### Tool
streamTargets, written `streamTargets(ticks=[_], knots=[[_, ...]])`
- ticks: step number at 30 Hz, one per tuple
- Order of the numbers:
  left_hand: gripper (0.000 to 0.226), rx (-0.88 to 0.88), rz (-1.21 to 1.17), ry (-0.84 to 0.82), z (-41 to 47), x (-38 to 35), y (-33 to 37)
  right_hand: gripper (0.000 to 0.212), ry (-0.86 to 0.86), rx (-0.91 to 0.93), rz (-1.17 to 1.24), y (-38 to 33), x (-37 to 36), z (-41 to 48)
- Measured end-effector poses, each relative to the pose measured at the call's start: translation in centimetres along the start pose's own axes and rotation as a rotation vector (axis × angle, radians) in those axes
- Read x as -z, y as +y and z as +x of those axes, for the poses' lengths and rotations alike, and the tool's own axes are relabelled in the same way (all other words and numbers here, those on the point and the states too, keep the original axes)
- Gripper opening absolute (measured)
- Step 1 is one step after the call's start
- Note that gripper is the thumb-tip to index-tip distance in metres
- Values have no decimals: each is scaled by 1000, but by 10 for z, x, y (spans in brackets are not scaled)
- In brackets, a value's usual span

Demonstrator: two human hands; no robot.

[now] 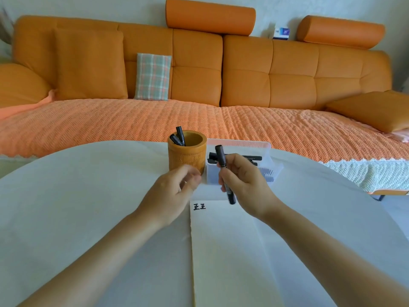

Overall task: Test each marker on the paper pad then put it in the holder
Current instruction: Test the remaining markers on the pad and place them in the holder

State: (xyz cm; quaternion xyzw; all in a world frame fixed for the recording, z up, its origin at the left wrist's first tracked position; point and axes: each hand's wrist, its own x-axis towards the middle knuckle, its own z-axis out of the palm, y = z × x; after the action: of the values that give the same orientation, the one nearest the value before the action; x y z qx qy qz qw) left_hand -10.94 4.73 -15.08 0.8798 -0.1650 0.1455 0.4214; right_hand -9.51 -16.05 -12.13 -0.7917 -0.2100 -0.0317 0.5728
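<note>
R hand (pixel 242 180) grip clamped on marker (pixel 221 158), upright over paper pad (pixel 221 240), nr holder (pixel 188 158). L hand (pixel 174 191) blurred, grip can't tell. Pad shows 2 marks (pixel 199 206); prob. 3rd test. Next: uncap, tip to pad.

A tan cylindrical bamboo holder (pixel 187 159) stands upright, two black markers (pixel 179 138) leaning inside. Just right of it a slim black marker (pixel 228 189) is held near-upright. Before it a white paper pad (pixel 221 251) lies flat, marked twice.
</note>
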Motion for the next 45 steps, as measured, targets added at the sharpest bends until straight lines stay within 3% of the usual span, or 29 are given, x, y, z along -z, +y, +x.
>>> streamTargets(ticks=[2, 5, 11, 16, 21, 27, 32, 37, 39, 42, 45], knots=[[31, -27, -3, 39, 1, 5, -2, 13, -49, 61, -282, 10, 2, -1], [42, -79, 15, -42, 1, 8, 2, 17, -138, 194, -662, 20, 3, -3], [18, -162, 189, -115, 2, 6, -4, 27, -199, 284, -909, 16, -1, -5], [16, -186, 217, -74, -4, -1, 3, 21, -255, 237, -810, 17, -8, -4], [14, -166, 207, -103, -5, -3, 2, 34, -237, 322, -958, 21, -10, -8], [16, -94, 235, -212, -2, -4, 0, 47, -231, 369, -990, 25, -11, -7], [19, 34, 257, -385, 2, 1, 4, 42, -240, 457, -1062, 26, -12, -8], [25, 95, 253, -398, 4, 5, 3, 41, -197, 501, -1132, 24, -11, -7], [23, -44, 364, -316, 4, 4, 3, 44, -193, 441, -1115, 21, -13, -7], [14, -311, 528, -162, 4, 8, -2, 37, -296, 185, -960, 16, -9, -5], [17, -236, 498, -127, 5, 20, -12, 31, -371, 0, -793, 11, 3, -3]])
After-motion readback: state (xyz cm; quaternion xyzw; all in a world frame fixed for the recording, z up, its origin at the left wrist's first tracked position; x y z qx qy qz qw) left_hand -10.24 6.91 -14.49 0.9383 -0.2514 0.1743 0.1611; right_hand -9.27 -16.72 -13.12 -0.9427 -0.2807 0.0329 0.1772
